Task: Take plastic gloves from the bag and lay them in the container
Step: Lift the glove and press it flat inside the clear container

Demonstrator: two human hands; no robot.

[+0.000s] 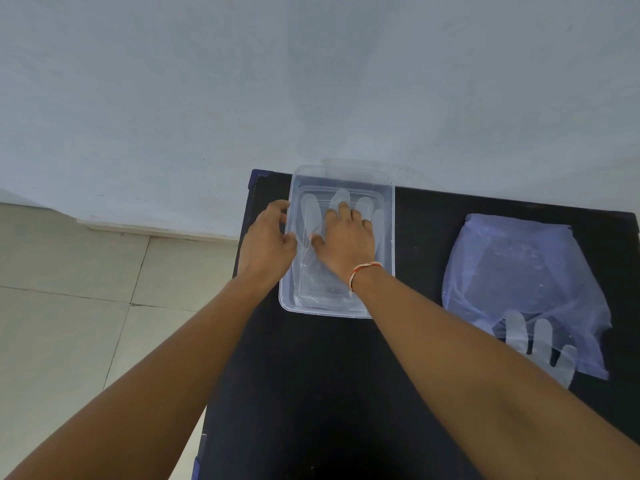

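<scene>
A clear plastic container (390, 216) stands at the far left of the black table (329, 393). A see-through plastic glove (311, 211) lies flat inside it, fingers pointing away from me. My right hand (346, 240) rests palm down on that glove with fingers spread. My left hand (268, 242) grips the container's left rim, thumb over the edge. To the right lies a pale blue plastic bag (519, 271). Another glove (540, 344) sticks out of the bag's near opening, fingers toward me.
A pale wall stands right behind the table. Beige floor tiles (69, 306) lie to the left, beyond the table's left edge. A red and white thread band is on my right wrist (363, 271).
</scene>
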